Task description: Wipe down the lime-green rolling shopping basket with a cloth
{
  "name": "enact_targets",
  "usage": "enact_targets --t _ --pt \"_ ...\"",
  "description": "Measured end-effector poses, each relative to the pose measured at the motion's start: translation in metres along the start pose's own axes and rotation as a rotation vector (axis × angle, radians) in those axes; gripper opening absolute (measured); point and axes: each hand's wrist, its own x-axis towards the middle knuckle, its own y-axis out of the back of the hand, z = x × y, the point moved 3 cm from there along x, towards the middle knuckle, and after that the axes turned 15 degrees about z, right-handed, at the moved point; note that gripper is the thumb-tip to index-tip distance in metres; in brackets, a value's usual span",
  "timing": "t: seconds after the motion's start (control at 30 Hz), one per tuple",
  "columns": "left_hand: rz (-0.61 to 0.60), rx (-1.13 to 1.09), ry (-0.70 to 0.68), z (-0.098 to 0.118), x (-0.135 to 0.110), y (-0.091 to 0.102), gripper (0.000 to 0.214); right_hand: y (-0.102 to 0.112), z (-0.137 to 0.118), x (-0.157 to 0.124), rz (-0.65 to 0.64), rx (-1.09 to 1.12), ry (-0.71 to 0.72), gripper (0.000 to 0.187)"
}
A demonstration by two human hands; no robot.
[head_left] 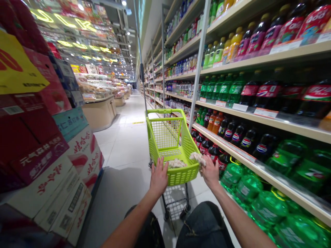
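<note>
A lime-green shopping cart [168,151] stands straight ahead of my knees, its plastic basket on a dark wheeled frame. My left hand [159,176] lies against the basket's near left corner, fingers stretched out and apart. At the near right corner, my right hand [210,170] is closed on a whitish, shaggy rag [198,157], which hangs over the basket's rim. More whitish, shaggy cloth [176,163] lies inside the basket at its near end. Whether the two pieces are joined cannot be seen.
Drink shelves [258,119] run along the right, with large green bottles [263,203] low beside my right arm. Stacked cartons [46,155] stand close on the left. A thin pole [141,72] rises from the cart's far left corner. Tiled aisle floor [121,137] stretches ahead past display counters [99,112].
</note>
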Motion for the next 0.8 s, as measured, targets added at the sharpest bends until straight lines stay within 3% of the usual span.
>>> enact_targets --t 0.07,0.27,0.33,0.5,0.57,0.63,0.8 --pt "0.005 -0.005 0.008 0.002 0.0 -0.001 0.053 0.003 -0.003 0.0 0.012 -0.001 -0.015 0.036" --pt "0.008 0.005 0.005 0.004 -0.001 -0.005 0.052 -0.002 -0.097 -0.021 -0.081 0.287 0.216 0.041" --pt "0.002 0.011 -0.003 0.003 -0.001 -0.003 0.052 -0.003 -0.095 -0.019 -0.087 0.296 0.239 0.041" --pt "-0.012 0.005 -0.013 0.006 0.001 -0.002 0.051 0.001 -0.016 0.001 -0.028 0.061 0.065 0.038" --pt "-0.008 -0.004 -0.008 0.01 0.002 -0.003 0.051 0.003 -0.005 0.003 -0.001 0.017 0.016 0.037" --pt "-0.002 -0.009 -0.001 0.014 0.001 -0.004 0.05 0.003 -0.021 -0.002 -0.009 0.061 0.045 0.037" --pt "-0.001 -0.008 -0.053 0.014 0.001 -0.003 0.047 -0.001 -0.095 -0.021 -0.108 0.283 0.199 0.045"
